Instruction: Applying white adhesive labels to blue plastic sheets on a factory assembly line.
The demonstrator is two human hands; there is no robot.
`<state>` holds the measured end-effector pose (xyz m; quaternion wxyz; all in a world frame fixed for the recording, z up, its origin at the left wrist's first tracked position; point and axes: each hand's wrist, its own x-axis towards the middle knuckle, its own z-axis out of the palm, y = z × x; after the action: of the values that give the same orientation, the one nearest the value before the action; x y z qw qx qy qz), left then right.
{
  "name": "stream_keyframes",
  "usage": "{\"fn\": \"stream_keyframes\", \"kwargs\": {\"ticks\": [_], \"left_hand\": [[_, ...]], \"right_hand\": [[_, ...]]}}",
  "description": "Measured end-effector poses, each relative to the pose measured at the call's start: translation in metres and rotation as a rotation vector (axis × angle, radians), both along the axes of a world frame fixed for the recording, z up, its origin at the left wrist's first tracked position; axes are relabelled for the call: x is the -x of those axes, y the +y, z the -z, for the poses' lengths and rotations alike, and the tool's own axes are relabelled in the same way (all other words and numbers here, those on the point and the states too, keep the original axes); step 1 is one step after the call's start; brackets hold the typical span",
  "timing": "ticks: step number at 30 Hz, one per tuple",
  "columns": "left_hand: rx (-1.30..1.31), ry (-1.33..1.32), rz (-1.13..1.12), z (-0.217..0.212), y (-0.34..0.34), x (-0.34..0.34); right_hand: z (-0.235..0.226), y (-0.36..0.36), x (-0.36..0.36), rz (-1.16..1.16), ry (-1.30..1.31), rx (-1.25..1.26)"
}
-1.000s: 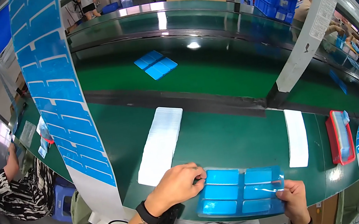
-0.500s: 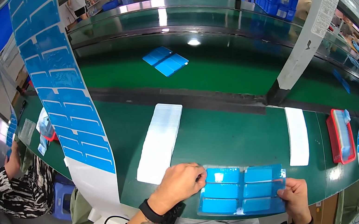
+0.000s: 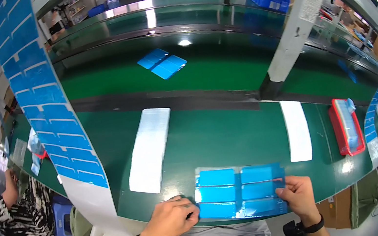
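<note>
A clear plastic sheet with several blue rectangular panels in two columns (image 3: 217,193) lies at the near edge of the green table. My right hand (image 3: 299,195) pinches its right edge, thumb on top. Beside its lower left edge rests my left hand (image 3: 174,219), fingers curled together; what they hold, if anything, is hidden. Beyond my left hand is a long fanned stack of white cards (image 3: 151,151). A second white stack (image 3: 297,130) lies farther right, short of a red basket (image 3: 347,126) filled with pale blue-white pieces.
A long strip of blue labels on white backing (image 3: 56,109) hangs down at the left. Past a dark rail, another blue panelled sheet (image 3: 162,64) lies on the green conveyor belt (image 3: 221,71). A grey post (image 3: 300,21) rises at the right. Other people sit at both sides.
My left hand has slid from the sheet's upper left corner to its lower left edge. The sheet sits flatter and farther onto the table. My right hand keeps its grip; the view has shifted.
</note>
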<state>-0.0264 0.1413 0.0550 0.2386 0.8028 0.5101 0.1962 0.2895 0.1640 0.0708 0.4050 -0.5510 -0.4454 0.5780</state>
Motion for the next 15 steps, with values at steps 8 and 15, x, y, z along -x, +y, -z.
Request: {"fn": "stream_keyframes", "kwargs": {"ticks": [8,15], "left_hand": [[-0.098,-0.024,-0.152,0.004,-0.014,-0.006],[-0.127,-0.025,-0.282,0.01,-0.02,-0.016]], "right_hand": [[0.011,0.013,-0.043,-0.033,-0.339,0.167],[0.006,0.033,-0.004,-0.186,-0.792,-0.402]]}}
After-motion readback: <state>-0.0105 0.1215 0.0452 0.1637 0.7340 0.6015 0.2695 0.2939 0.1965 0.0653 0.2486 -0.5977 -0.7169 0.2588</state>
